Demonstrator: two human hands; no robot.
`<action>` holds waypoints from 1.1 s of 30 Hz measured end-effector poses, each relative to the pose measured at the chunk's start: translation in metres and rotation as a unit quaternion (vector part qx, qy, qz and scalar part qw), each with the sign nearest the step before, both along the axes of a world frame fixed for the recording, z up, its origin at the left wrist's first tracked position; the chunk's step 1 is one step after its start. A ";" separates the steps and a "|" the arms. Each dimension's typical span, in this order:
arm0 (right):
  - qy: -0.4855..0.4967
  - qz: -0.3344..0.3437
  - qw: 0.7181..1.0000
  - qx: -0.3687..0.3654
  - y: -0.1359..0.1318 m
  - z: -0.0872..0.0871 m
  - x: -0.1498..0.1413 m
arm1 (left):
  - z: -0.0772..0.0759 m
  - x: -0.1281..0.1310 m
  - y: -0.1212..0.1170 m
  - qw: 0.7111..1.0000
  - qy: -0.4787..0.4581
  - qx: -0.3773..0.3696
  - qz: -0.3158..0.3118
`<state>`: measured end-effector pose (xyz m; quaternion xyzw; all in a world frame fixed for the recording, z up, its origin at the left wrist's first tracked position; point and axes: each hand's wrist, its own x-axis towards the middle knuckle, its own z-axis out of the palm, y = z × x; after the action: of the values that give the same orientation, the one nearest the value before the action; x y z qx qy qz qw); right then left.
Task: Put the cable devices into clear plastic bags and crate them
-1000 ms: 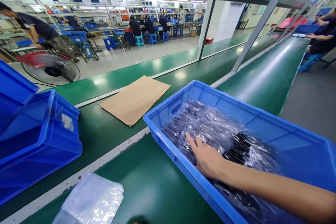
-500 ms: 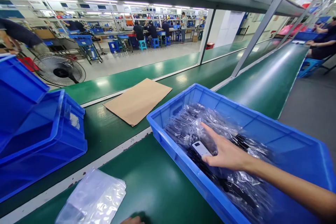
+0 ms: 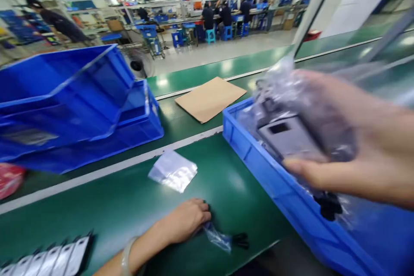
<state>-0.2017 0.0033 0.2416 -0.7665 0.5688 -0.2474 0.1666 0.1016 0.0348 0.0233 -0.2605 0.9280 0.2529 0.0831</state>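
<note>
My right hand (image 3: 365,138), blurred and close to the camera, is wrapped round a white device in a clear plastic bag (image 3: 291,136). The device has a small dark window, and a black piece dangles below it. All this is held above the large blue bin (image 3: 258,170). Low in the middle, my left hand (image 3: 189,221) lies on the green belt with curled fingers, closed on a small clear plastic bag (image 3: 216,237) from which a black end sticks out. Just beyond it lies a stack of flat clear bags (image 3: 174,170). Several white devices (image 3: 53,258) stand in a row at bottom left.
Nested blue bins (image 3: 97,99) stand at the left, with a red item (image 3: 11,180) by them. A brown cardboard sheet (image 3: 210,99) lies on the farther belt. A metal post (image 3: 315,13) rises behind the bin. People sit and stand across the room.
My right hand has lifted the bagged device out of the bin towards the camera. The view has swung left and down, bringing my left hand, the small bag and the row of devices into sight.
</note>
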 end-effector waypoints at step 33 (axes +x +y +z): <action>0.031 0.165 0.929 0.329 0.107 -0.143 0.067 | -0.015 0.064 0.026 0.977 -0.059 -0.193 0.074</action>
<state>-0.1347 0.1100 0.0989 -0.7592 0.4883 0.0079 0.4302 0.1658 0.0607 0.0082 -0.3545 0.9308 0.0590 0.0674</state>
